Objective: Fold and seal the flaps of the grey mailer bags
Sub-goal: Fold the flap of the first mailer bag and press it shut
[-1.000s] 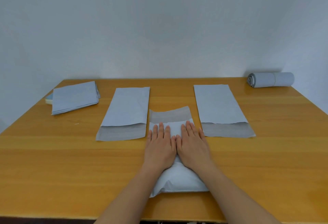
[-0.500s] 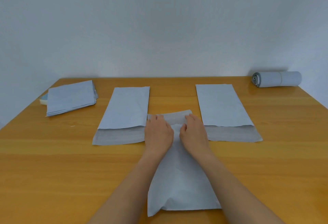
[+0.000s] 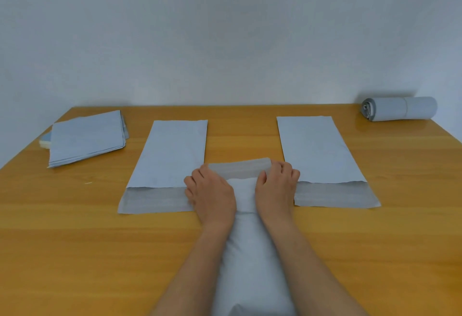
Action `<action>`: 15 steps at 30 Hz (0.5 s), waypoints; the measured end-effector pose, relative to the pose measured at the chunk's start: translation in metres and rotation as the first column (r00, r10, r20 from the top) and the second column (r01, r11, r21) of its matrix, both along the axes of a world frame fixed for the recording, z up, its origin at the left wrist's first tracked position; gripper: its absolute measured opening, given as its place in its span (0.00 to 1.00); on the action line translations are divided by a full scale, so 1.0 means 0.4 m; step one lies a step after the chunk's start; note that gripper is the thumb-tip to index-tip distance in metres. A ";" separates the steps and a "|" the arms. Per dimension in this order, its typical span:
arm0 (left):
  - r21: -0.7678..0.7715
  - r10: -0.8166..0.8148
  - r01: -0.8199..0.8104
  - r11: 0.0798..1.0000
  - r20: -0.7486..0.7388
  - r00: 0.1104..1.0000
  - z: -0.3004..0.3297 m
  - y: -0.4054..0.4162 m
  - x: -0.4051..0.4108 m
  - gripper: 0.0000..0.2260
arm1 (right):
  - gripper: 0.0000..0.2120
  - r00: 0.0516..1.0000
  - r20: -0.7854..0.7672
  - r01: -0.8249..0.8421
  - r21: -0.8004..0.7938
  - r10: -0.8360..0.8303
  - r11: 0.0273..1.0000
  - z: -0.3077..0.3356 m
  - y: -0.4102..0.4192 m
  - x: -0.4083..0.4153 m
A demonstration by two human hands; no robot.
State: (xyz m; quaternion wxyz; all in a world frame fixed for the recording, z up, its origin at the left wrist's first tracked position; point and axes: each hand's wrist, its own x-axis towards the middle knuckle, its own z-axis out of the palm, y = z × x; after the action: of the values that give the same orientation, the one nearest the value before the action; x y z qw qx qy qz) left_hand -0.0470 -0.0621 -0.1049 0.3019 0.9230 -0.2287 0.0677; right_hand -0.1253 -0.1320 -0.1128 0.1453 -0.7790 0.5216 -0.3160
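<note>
One stuffed grey plastic mailer bag point(image 3: 250, 260) lies centre-front on the tan wooden table point(image 3: 75, 253), between both forearms, its darker grey flap point(image 3: 238, 168) pointing away from the person. Left hand point(image 3: 212, 194) and right hand point(image 3: 276, 186) each grip a flap corner, fingers curled narrow over the flap's edges. Step in hand, judged: flap fold just starting, not yet sealed. Next move prob. needs the flap drawn back toward the person over the bag mouth, kept square, then pressed flat. Also: 2 flat grey mailers w/ open flaps, one at left point(image 3: 170, 163), one at right point(image 3: 322, 160); 1 stack of flat grey mailers point(image 3: 87, 136) far left, qty unclear; 1 grey roll of mailers point(image 3: 400, 108) far right.
</note>
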 end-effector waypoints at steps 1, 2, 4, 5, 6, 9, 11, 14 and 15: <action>0.005 0.026 -0.026 1.000 -0.028 0.999 -0.003 0.001 0.005 0.14 | 0.15 1.000 -0.011 0.005 0.011 -0.005 1.000 -0.001 -0.002 -0.002; 0.014 0.049 -0.048 0.999 -0.045 0.998 -0.006 0.001 0.009 0.14 | 0.15 1.000 -0.019 0.011 0.024 -0.010 1.000 -0.001 -0.004 -0.004; 0.025 0.073 -0.072 0.997 -0.066 0.995 -0.005 0.000 0.014 0.14 | 0.16 1.000 -0.017 0.017 0.046 -0.016 0.999 0.001 -0.007 -0.006; 0.021 0.076 -0.075 0.997 -0.083 0.994 -0.005 -0.001 0.015 0.14 | 0.16 1.000 -0.012 0.020 0.056 -0.020 0.998 0.002 -0.009 -0.007; 0.009 0.077 -0.077 0.997 -0.108 0.991 -0.003 -0.001 0.016 0.15 | 0.17 1.000 -0.009 0.025 0.067 -0.025 0.997 0.004 -0.011 -0.008; -0.060 0.068 -0.082 0.995 -0.204 0.977 0.005 0.002 0.027 0.10 | 0.18 1.000 -0.001 0.031 0.114 -0.031 0.993 0.007 -0.014 -0.009; -0.079 0.025 -0.050 0.996 -0.290 0.957 0.013 0.006 0.041 0.07 | 0.19 1.000 -0.007 0.021 0.152 -0.021 0.988 0.010 -0.020 -0.009; -0.062 -0.091 0.072 0.995 -0.394 0.915 0.019 0.020 0.081 0.12 | 0.22 1.000 -0.004 -0.020 0.276 0.022 0.961 0.020 -0.046 -0.013; -0.070 -0.134 0.115 0.991 -0.417 0.899 0.018 0.024 0.097 0.14 | 0.24 0.999 0.008 -0.046 0.327 0.046 0.944 0.024 -0.058 -0.015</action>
State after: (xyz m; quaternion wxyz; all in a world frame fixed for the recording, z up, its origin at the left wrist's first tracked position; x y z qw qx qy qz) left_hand -0.0083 -0.0524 -0.0976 0.3680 0.8924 -0.2155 -0.1472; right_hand -0.1314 -0.1552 -0.1032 0.2799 -0.7560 0.5485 -0.2220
